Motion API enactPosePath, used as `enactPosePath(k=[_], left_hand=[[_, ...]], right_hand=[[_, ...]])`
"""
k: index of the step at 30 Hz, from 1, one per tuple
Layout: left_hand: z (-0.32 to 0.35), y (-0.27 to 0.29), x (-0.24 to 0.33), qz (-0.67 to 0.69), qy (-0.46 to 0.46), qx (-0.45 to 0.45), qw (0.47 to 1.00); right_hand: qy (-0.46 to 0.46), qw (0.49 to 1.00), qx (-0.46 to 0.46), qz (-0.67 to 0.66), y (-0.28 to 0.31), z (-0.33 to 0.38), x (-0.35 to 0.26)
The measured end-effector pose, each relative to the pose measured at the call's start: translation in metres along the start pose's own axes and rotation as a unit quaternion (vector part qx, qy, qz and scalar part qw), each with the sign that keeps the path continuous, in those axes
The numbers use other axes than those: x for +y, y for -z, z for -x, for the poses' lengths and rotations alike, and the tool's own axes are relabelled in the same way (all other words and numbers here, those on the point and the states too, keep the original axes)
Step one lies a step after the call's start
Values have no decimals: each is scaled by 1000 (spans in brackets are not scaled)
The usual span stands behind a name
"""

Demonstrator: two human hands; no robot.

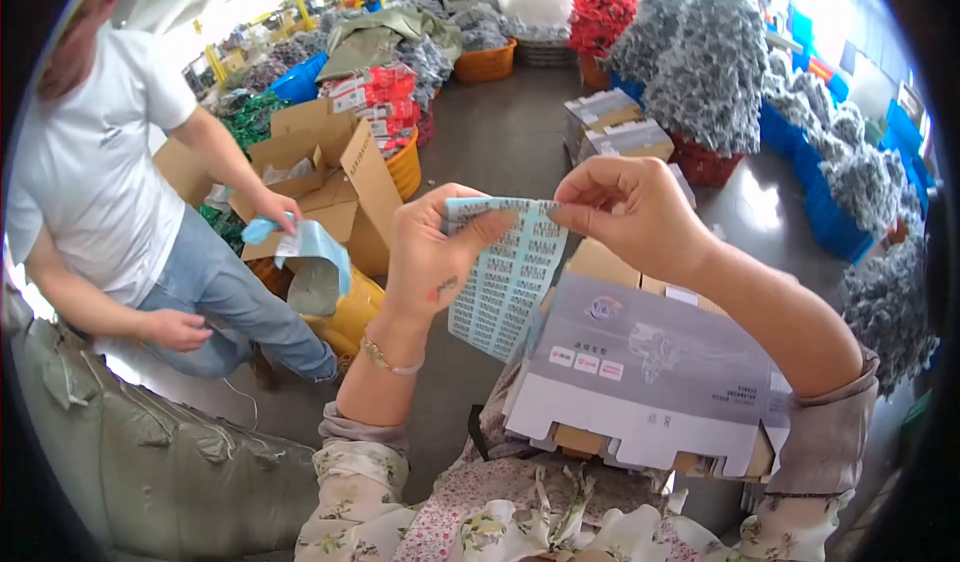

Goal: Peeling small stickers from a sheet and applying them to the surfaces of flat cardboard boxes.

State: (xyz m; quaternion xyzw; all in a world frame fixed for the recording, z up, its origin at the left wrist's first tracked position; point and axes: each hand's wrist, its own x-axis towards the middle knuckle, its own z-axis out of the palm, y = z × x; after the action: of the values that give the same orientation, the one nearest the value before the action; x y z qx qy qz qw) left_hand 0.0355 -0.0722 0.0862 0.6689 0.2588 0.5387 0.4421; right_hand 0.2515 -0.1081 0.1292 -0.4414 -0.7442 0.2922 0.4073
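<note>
A sheet of small pale blue labels [505,272] hangs in the middle of the view, held up in front of the person at chest height. The left hand [432,252] grips it near its upper left corner, thumb pressed across the face of the sheet and fingers closed behind it. The right hand [630,212] is closed in a pinch on the top edge of the sheet, thumb and forefinger meeting just beside the left thumb. The sheet droops from the two hands and curls a little at its lower end.

Just below and to the right of the sheet, a flat grey and white printed carton [650,372] lies on top of a stack of folded cardboard [600,262] resting on the person's lap, over a floral garment [480,512].

To the left, another person in a white shirt and jeans [110,182] crouches by an open brown cardboard box [340,192] and holds a light blue sheet [310,242] in one hand. A yellow bucket [350,312] stands under that sheet. A grey-green sack [150,462] fills the lower left.

Farther off, on the grey floor [500,132], stand blue crates [820,202], an orange basket [485,62], and tall heaps of grey bundles [710,62], with a red heap [603,7] beside them.
</note>
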Motion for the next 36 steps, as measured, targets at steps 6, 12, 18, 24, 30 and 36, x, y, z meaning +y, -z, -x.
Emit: enactPosePath(k=[6, 12, 18, 24, 30, 36], left_hand=[[2, -14, 14, -161, 92, -45, 982], [25, 89, 18, 84, 52, -120, 988], [28, 0, 11, 129, 140, -332, 924], [20, -6, 0, 88, 226, -385, 890], [15, -10, 7, 30, 271, -369, 889], [22, 7, 29, -5, 257, -318, 913]], right_hand=[[10, 990, 71, 125, 27, 41, -10], [-202, 938, -164, 227, 124, 127, -25], [-351, 902, -141, 206, 156, 226, -9], [-341, 916, -86, 191, 148, 249, 19], [-342, 899, -62, 267, 140, 250, 28], [-327, 831, 94, 440, 141, 257, 24]])
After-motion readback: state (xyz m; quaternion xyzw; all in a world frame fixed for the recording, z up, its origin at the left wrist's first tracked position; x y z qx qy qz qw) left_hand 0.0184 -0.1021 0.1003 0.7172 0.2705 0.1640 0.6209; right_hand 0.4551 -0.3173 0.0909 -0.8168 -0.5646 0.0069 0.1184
